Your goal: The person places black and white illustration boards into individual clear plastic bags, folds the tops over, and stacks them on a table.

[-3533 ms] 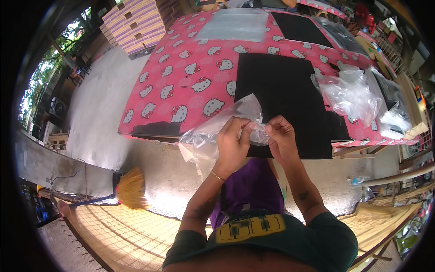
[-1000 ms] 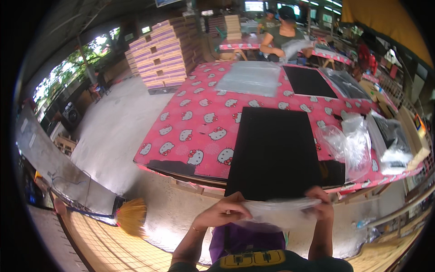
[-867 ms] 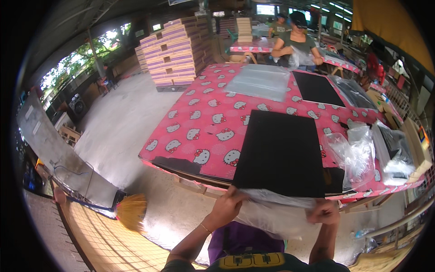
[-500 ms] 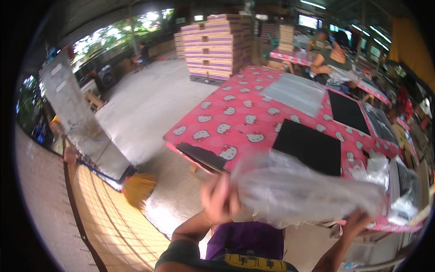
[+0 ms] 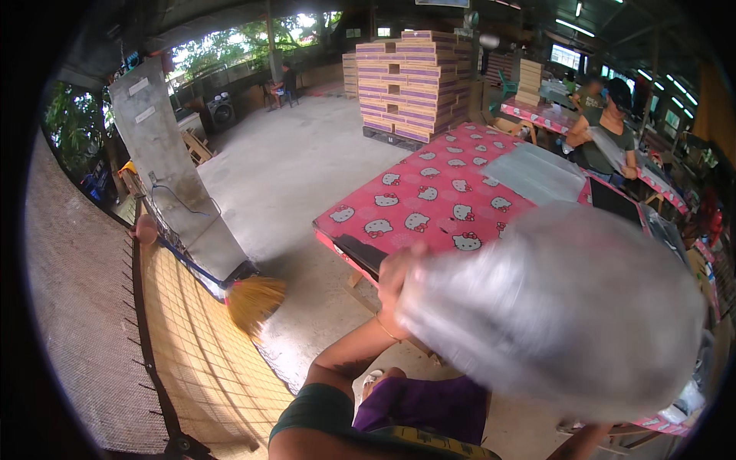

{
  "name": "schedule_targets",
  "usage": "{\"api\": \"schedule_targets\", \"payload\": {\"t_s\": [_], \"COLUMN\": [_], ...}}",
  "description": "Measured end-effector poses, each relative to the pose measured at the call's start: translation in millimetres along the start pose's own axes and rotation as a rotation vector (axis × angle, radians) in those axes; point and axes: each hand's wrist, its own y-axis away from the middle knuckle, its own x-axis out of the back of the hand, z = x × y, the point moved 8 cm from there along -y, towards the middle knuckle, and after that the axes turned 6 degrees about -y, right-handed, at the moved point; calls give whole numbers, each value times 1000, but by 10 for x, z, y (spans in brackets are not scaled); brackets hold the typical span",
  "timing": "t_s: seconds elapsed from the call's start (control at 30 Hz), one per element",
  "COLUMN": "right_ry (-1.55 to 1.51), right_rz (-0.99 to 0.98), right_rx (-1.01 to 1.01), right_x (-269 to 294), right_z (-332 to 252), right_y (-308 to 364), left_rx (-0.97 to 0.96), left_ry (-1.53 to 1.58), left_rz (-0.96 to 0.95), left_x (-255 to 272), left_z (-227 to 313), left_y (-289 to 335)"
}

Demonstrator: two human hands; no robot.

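A large clear plastic bag (image 5: 552, 314), blurred by motion, spreads in front of me over the near right part of the table. My left hand (image 5: 400, 280) is closed on its left edge, close to the table's front left corner. Of my right arm only the forearm (image 5: 584, 441) shows, below the bag; the right hand itself is hidden behind the plastic. Under and behind the bag lies the table (image 5: 414, 192) with its pink cat-print cover. A flat stack of pale plastic sheets (image 5: 537, 172) rests on its far side, and a black panel (image 5: 615, 201) shows just past the bag.
Stacked cardboard boxes (image 5: 410, 88) stand on a pallet beyond the table. To the left are a concrete post (image 5: 172, 169), a broom (image 5: 257, 303) and a woven mat (image 5: 199, 322). A co-worker (image 5: 609, 138) handles plastic at another table on the right.
The bag has been lifted and opened out wider, now covering the near black panel and my right hand. The view has turned slightly right-to-left, shifting the table rightward.
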Motion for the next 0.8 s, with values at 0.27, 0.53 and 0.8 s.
{"api": "schedule_targets", "payload": {"t_s": [0.27, 0.53, 0.8], "right_ry": [523, -122, -1327], "right_rz": [-1302, -1223, -620], "right_rx": [-199, -463, -912], "right_x": [-977, -788, -525], "right_z": [144, 308, 521], "right_y": [573, 360, 459], "left_rx": [37, 233, 614], "left_ry": [-376, 606, 1006], "left_rz": [-1294, -1203, -1163], "left_x": [-851, -367, -341], "left_z": [-660, -210, 87], "left_y": [1555, 433, 500]}}
